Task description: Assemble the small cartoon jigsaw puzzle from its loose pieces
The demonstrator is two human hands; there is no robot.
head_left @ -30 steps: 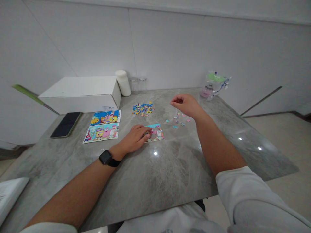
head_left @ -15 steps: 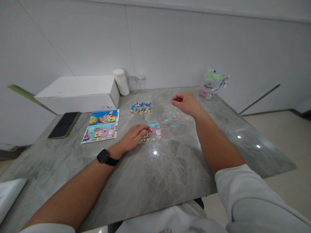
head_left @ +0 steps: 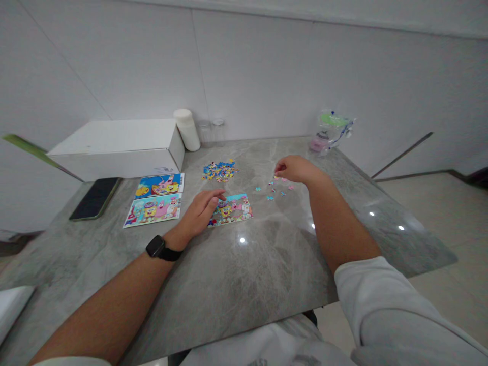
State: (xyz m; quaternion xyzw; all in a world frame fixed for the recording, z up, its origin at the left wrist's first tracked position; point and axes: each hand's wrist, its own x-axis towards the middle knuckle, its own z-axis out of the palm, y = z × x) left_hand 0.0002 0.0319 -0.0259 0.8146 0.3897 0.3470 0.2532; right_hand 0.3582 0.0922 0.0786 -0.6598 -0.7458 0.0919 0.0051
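Note:
A partly visible cartoon jigsaw puzzle (head_left: 238, 206) lies flat on the grey table, its pieces joined into a rectangle. Over its left end rests my left hand (head_left: 200, 208), fingers stretched out, covering the upper left corner. My right hand (head_left: 292, 169) is low over the table beyond the puzzle's right side. Its fingertips are pinched at a small pinkish puzzle piece, which they partly hide. Several loose puzzle pieces (head_left: 270, 198), blue and pink, lie scattered just below that hand. Farther back sits a heap of mixed puzzle pieces (head_left: 219, 171).
Two cartoon picture cards (head_left: 152, 209) lie left of the puzzle, beside a phone (head_left: 95, 198). Behind them stand a white box (head_left: 118, 142), a white bottle (head_left: 187, 130) and two clear glasses (head_left: 218, 133). A plastic bag (head_left: 328, 133) with pink and green contents is at the back right.
My left hand has slid left, uncovering more of the puzzle. My right hand has come down to the loose pieces, fingers now at one of them. The view has shifted slightly.

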